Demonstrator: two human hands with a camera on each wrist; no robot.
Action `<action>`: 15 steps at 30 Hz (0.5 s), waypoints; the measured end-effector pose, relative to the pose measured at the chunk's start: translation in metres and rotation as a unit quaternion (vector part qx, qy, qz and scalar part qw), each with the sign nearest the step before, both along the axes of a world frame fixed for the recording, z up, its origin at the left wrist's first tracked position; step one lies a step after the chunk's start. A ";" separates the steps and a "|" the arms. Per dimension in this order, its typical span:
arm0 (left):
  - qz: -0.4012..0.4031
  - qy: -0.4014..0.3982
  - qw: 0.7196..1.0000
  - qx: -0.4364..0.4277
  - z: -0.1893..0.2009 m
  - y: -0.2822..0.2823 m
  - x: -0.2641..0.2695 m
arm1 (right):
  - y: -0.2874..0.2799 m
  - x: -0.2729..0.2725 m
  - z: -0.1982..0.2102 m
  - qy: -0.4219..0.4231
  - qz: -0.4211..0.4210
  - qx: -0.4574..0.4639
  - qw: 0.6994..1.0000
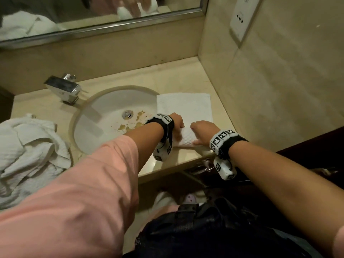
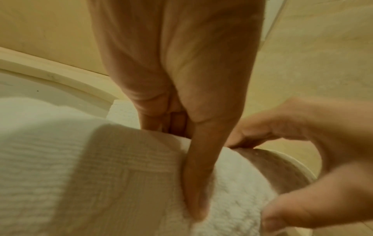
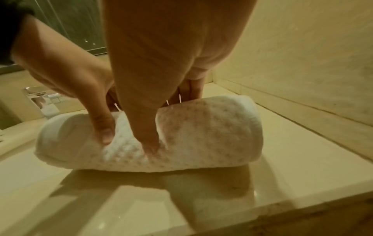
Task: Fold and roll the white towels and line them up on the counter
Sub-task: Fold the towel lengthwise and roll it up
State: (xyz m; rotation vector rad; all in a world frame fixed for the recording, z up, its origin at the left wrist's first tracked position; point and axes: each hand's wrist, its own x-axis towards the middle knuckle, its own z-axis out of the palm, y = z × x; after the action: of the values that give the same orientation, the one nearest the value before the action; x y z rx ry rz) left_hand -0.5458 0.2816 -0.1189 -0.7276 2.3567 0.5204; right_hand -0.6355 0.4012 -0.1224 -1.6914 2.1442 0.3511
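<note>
All three views are dim and warm yellow, with light falling from above so that dark arm shadows lie on the counter (image 3: 201, 199), which also shows soft glare near its front edge. The head view bends strongly at its edges, and the mirror (image 1: 93, 15) at the far side is smeared. The left wrist view is heaviest in motion blur, its near towel (image 2: 60, 175) soft and grainy.

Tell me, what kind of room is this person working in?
Most likely a bathroom, perhaps a hotel's. A round sink with a tap is set into a stone counter under a wall mirror, and white towels lie in a heap beside it.
</note>
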 end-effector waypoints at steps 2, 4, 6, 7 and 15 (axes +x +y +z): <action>0.005 0.002 1.000 0.018 0.001 -0.005 -0.002 | 0.000 0.000 0.000 0.001 0.005 0.006 1.000; 0.010 0.000 0.999 0.036 0.001 -0.009 -0.003 | -0.001 0.001 -0.001 0.006 0.017 0.002 1.000; 0.018 -0.003 0.998 0.063 0.003 -0.014 -0.006 | 0.000 0.002 -0.003 0.028 0.044 -0.007 0.999; 0.023 -0.007 0.997 0.073 0.004 -0.016 -0.007 | 0.000 0.001 -0.003 0.051 0.059 -0.009 0.997; 0.019 -0.017 0.995 0.099 0.004 -0.024 -0.010 | -0.008 0.012 -0.002 0.117 0.058 0.012 0.991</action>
State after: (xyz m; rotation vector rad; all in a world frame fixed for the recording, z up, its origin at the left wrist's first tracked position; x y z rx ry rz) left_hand -0.5559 0.2577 -0.1153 -0.6857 2.2245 0.7391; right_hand -0.6235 0.3931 -0.1249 -1.8456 2.1963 0.6357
